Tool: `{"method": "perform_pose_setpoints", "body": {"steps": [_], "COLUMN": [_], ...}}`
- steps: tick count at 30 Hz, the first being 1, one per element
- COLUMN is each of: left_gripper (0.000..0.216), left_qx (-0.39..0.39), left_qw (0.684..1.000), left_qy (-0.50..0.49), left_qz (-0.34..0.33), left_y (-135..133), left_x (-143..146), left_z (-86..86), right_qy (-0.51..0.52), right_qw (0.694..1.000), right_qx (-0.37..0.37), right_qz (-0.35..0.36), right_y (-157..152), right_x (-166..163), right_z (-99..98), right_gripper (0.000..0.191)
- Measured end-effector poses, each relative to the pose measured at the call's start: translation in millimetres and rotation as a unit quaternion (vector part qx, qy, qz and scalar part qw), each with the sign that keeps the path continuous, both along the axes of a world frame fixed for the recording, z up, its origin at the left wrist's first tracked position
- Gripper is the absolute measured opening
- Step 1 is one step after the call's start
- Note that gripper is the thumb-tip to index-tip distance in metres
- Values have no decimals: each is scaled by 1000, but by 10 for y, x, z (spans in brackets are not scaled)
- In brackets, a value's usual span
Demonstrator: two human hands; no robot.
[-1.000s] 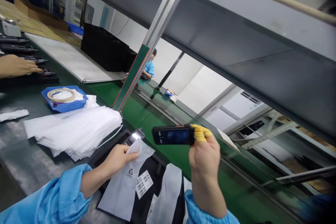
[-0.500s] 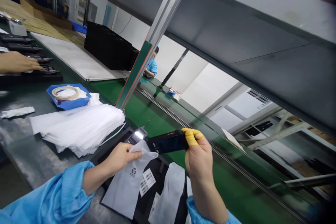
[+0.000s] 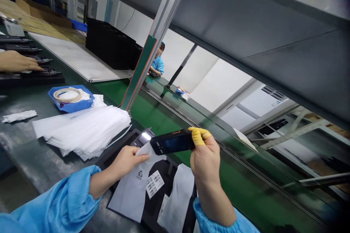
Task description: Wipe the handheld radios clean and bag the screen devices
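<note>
Between thumb and fingers, my left hand pinches the upper edge of a frosted plastic bag printed with a recycling mark. My right hand, with yellow finger cots on some fingers, grips one end of a black handheld device with a dark screen. The device's other end is at the bag's mouth; I cannot tell whether it is inside. Below lies a black tray with a barcode label sheet and a second frosted bag. A device with a lit screen sits at the tray's far end.
A stack of white bags lies left, near a blue bin holding a tape roll. Another person's hand touches black devices at far left. A metal post rises ahead beside the green conveyor; a grey shelf hangs overhead.
The view has shifted slightly. The device in my right hand has come a little nearer the bag, its end now overlapping the bag's mouth. My left hand keeps its pinch.
</note>
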State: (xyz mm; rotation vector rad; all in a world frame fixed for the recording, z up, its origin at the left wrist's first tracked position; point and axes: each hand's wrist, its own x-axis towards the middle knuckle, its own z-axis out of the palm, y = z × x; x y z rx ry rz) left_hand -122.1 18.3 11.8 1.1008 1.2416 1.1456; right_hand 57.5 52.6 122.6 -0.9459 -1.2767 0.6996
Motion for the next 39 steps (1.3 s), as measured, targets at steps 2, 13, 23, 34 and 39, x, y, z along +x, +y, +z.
{"method": "perform_pose_setpoints", "body": {"steps": [2,13,23,34,39], "left_gripper": [41,49,56,52,56], "left_qx": [-4,-27,0,55,83], "left_qw": [1000,993,984,967,975], "left_qy": [-2,-67,-122,-159,-103], "left_qz": [0,-96,-133,-190,-178], "left_y": [5,-63,-70,-98,-176], "left_x": [3,48,57,79,154], "left_z": [-9,10,64,175,402], "right_qy": [-29,-87,-88,-89,-66], "right_qw": [999,994,985,973,983], "right_qx": [-21,-59,-131,-177,-147], "right_qz": [-4,41,75,117,89], "right_y": [11,74,186,23,-32], "right_x": [28,96,4,-224,38], "right_z": [-26,-11,-44,-188,8], "right_gripper": [29,32,31,26,25]}}
